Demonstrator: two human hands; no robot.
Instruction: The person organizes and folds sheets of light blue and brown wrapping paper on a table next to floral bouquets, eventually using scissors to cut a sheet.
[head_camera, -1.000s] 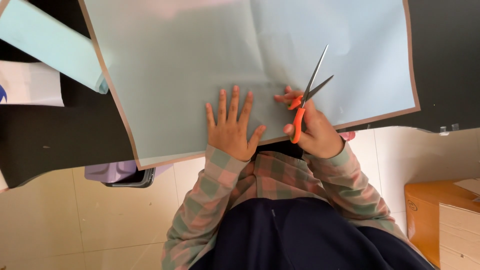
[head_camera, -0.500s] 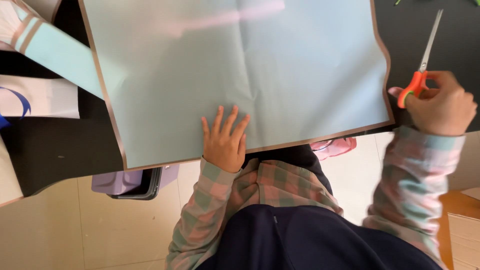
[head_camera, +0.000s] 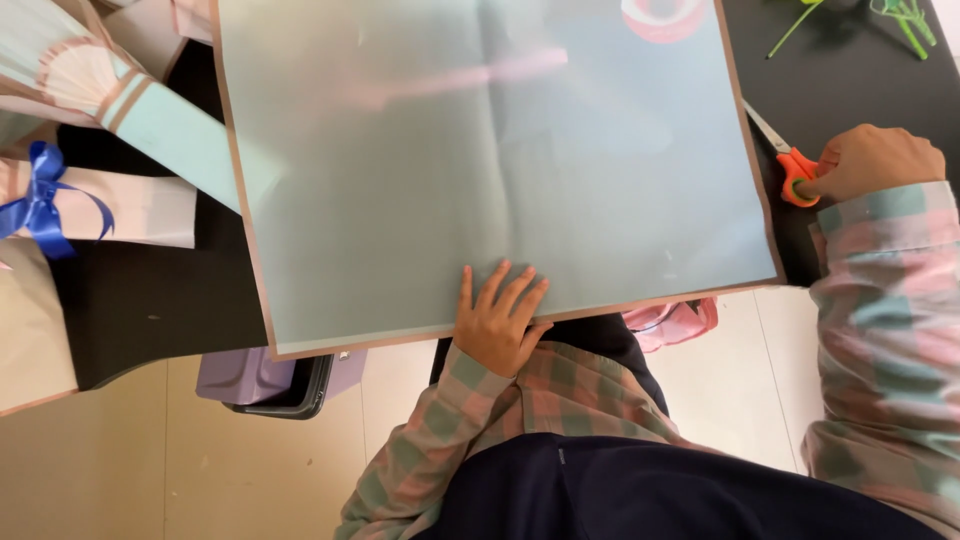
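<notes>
Pale-blue paper sheet (head_camera: 490, 160) lies uncut on the black tabletop (head_camera: 150, 290). Left hand (head_camera: 497, 322) presses its 6 o'clock edge, fingers spread flat. Right hand (head_camera: 872, 160), at 3 o'clock, fingers closed on the orange scissors (head_camera: 790, 165), blades beside the edge; no cutting visible.

Surroundings at the black table (head_camera: 150, 300)

We note a wrapped box (head_camera: 110, 205) with a blue ribbon bow (head_camera: 40, 200) at left, a folded pale blue strip (head_camera: 170, 135) beside it, a lilac bin (head_camera: 275, 380) on the floor below, and green stems (head_camera: 900, 15) at the far right.
</notes>
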